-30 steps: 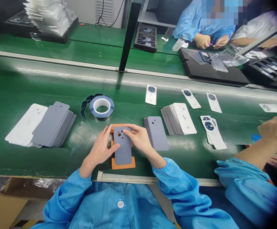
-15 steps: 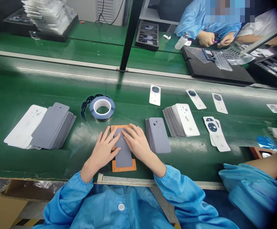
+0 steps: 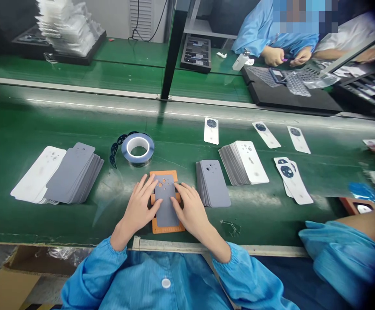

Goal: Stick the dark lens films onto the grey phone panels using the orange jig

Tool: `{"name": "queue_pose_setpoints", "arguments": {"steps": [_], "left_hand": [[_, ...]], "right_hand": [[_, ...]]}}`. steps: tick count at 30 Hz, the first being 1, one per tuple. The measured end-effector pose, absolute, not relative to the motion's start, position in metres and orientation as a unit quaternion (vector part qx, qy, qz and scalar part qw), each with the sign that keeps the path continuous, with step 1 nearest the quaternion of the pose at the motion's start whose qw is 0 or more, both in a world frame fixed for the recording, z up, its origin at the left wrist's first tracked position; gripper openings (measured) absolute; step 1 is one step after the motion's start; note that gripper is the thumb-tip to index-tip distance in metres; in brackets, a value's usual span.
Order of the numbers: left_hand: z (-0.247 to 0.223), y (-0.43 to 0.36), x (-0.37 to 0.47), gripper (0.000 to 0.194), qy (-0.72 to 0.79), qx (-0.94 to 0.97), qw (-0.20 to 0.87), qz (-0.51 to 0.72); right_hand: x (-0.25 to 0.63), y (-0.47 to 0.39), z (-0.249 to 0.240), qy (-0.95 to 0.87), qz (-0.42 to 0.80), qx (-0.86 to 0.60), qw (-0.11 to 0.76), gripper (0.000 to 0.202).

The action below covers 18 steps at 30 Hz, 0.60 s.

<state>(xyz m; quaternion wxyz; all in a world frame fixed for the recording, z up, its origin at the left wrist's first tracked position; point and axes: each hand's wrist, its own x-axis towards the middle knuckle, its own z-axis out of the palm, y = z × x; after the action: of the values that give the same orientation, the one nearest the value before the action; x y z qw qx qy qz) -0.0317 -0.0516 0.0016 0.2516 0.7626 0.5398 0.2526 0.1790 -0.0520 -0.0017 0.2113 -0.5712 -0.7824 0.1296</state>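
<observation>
A grey phone back panel (image 3: 168, 211) with camera holes at its top lies on an orange fixture plate (image 3: 169, 230) in front of me. My left hand (image 3: 141, 202) rests along the panel's left edge, fingers stretched out and thumb on its face. Along the right edge lies my right hand (image 3: 192, 209), its fingers extended and thumb touching the panel. Orange shows through the camera holes. Beyond the hands sits a roll of blue-edged tape (image 3: 138, 148), with round black camera-shaped stickers (image 3: 114, 149) on its loose strip.
Left stand a grey panel stack (image 3: 74, 172) and white panels (image 3: 38, 176). On the right are another grey stack (image 3: 213, 183), a white stack (image 3: 251, 162) and white panels with black stickers (image 3: 293, 183). A co-worker's sleeve (image 3: 339, 245) reaches in at right.
My right hand has drawn back from the panel's top to its right edge, uncovering the camera holes. My left fingers have shifted slightly left. Another hand appears at the far right.
</observation>
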Motion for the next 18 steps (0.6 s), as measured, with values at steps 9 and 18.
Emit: {"name": "queue_pose_setpoints", "arguments": {"steps": [9,18], "left_hand": [[0.024,-0.064,-0.035,0.039,0.615,0.532,0.437,0.384],[0.027,-0.059,-0.039,0.039,0.612,0.440,0.538,0.378]], "right_hand": [[0.164,-0.078,0.058,-0.735,0.364,-0.464,0.334,0.042],[0.170,-0.065,0.030,-0.634,0.449,-0.558,0.291,0.041]]}}
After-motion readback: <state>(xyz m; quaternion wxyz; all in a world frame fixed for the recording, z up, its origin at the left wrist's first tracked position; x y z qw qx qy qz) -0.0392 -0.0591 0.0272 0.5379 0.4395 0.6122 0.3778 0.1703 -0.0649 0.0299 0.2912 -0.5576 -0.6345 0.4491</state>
